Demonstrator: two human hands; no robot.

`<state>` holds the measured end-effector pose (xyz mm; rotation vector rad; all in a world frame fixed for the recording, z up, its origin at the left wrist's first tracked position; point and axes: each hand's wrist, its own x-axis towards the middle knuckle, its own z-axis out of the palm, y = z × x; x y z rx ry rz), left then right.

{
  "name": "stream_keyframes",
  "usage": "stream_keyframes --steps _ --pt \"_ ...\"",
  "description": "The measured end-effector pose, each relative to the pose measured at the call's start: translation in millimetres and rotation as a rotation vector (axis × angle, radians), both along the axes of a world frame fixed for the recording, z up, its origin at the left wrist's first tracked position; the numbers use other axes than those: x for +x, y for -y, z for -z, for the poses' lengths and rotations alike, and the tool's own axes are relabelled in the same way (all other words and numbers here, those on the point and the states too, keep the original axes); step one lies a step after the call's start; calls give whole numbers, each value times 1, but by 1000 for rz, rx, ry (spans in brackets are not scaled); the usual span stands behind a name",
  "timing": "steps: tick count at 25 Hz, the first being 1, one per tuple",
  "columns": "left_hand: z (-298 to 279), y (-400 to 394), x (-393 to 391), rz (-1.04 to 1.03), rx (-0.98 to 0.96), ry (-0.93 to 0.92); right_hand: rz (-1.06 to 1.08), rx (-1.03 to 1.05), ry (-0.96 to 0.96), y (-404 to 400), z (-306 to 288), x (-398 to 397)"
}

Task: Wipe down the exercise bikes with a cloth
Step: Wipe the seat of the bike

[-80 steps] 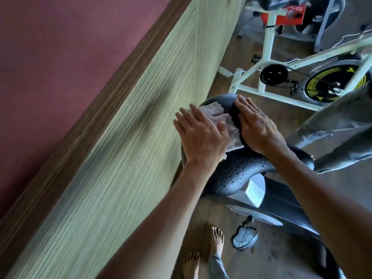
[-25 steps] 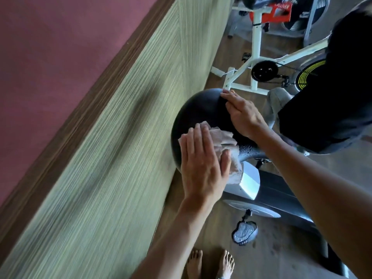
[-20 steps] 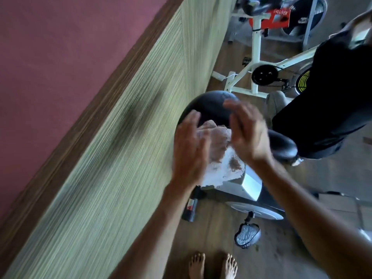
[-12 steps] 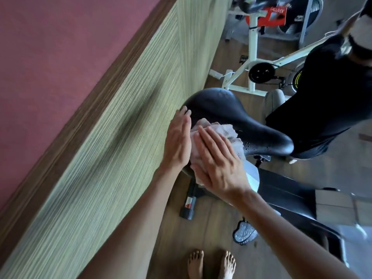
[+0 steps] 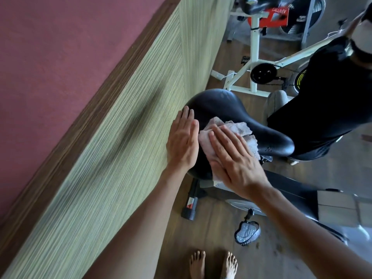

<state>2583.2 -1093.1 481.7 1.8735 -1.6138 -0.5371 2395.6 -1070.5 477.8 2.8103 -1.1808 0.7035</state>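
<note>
A single head-worn wide-angle view is provided. The scene is looked down on steeply from above; bare feet (image 5: 212,264) are seen at the bottom edge. The saddle (image 5: 237,117) is framed close, near centre. The horizon is tilted: the wall panel (image 5: 120,137) runs diagonally. A white bike (image 5: 254,47) is seen farther off, top right.

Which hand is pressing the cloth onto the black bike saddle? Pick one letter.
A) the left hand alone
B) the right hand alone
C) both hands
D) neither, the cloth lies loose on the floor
B: the right hand lies flat on the cloth on the saddle, while the left hand rests with straight fingers on the saddle's wall-side edge, beside the cloth rather than on it.
</note>
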Motion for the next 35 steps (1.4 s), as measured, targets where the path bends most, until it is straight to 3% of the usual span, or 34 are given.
stream_keyframes --steps 2,5,6,9,11,15,19,21,24,25,29,31,33,35 --pt "1 -1 -2 -7 -3 41 17 -17 -18 11 -1 -13" --pt "1 -2 -3 -16 -12 38 356 89 163 2 -2 29" --pt "1 -3 -3 -9 -23 54 372 114 173 -3 -1 37" --pt "1 -4 -1 -2 -32 102 69 33 -4 -3 1 0" --pt "1 -4 -3 -11 -29 88 34 -9 -90 11 -2 -26" --pt "2 -4 -3 -20 -46 60 455 112 177 -1 1 27" --pt "3 -2 -1 -1 -56 77 51 30 -67 -5 3 -24" --pt "5 -2 -3 -3 -57 121 88 -6 -125 9 0 -48" --pt "6 -1 -4 -18 -66 159 460 55 105 9 2 -8" --pt "6 -2 -4 -14 -75 160 468 68 137 5 2 4" --pt "4 -3 -5 -6 -79 148 129 -47 -104 11 4 -57" --pt "3 -5 -8 -28 -64 173 220 -69 -109 19 5 -80" --pt "3 -4 -10 -38 -53 207 436 -38 11 14 8 -55" --pt "3 -5 -9 -45 -61 235 509 0 80 10 8 -23"
